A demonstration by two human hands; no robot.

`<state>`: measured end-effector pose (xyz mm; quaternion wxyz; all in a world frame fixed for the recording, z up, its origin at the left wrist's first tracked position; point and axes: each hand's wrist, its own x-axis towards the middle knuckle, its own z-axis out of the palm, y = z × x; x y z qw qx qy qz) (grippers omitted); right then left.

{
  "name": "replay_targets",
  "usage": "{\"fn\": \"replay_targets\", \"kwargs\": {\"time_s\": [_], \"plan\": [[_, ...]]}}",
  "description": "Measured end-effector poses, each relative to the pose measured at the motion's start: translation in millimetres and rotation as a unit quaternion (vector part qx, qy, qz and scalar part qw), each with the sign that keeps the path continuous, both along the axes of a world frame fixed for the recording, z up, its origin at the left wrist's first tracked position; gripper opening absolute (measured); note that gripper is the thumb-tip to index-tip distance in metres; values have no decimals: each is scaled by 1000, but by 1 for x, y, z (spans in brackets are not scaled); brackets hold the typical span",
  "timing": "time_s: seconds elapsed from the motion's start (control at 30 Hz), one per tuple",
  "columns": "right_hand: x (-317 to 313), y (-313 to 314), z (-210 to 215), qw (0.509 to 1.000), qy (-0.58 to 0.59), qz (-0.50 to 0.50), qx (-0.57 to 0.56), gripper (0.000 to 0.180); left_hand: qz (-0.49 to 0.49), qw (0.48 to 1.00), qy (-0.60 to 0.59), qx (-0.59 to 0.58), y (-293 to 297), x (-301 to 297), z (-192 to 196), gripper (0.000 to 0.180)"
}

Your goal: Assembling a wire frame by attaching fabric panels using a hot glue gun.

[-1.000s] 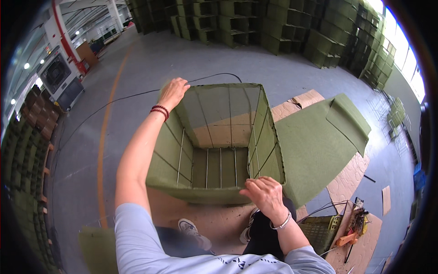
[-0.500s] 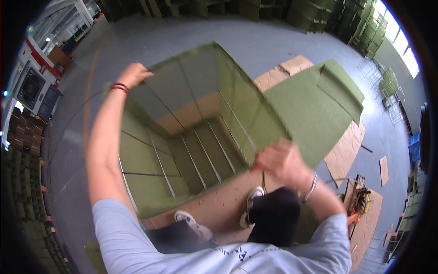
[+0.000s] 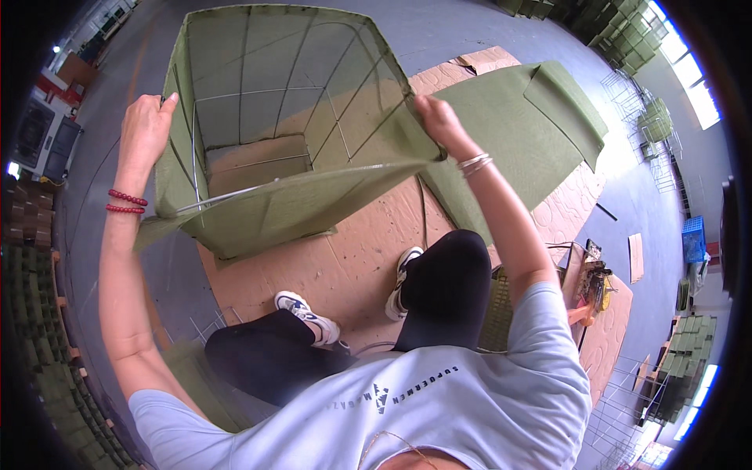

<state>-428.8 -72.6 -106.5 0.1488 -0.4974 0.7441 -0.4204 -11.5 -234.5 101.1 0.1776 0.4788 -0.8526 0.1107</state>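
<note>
Our 2 hands, left (image 3: pixel 146 129) and right (image 3: pixel 440 121), reach forward, fingers curled closed on opposite sides of the green wire-framed box (image 3: pixel 266 213): 3 o'clock from the left, 9 from the right, about equally near. Foreshortened, its long axis is unclear. A green sheet (image 3: pixel 517 117) lies at 2 o'clock.

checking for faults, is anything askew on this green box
Yes: on the green box, the near cloth edge flares outward, its left corner poking past the wire rather than lying flat, so it looks loose.

Head-worn left fisheye, facing down, near hands (image 3: pixel 146 131).
</note>
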Motion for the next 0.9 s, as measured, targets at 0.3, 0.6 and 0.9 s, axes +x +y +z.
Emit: {"fn": "replay_targets", "kwargs": {"time_s": [0.3, 0.6, 0.9], "plan": [[40, 16, 3, 997, 68, -24, -31, 20, 7, 999, 53, -6, 23, 27, -6, 45], [52, 21, 12, 991, 49, -33, -121, 23, -3, 988, 119, -98, 85, 48, -15, 42], [52, 18, -4, 991, 50, 31, -119, 22, 169, 937, 306, 17, 207, 73, -171, 36]]}}
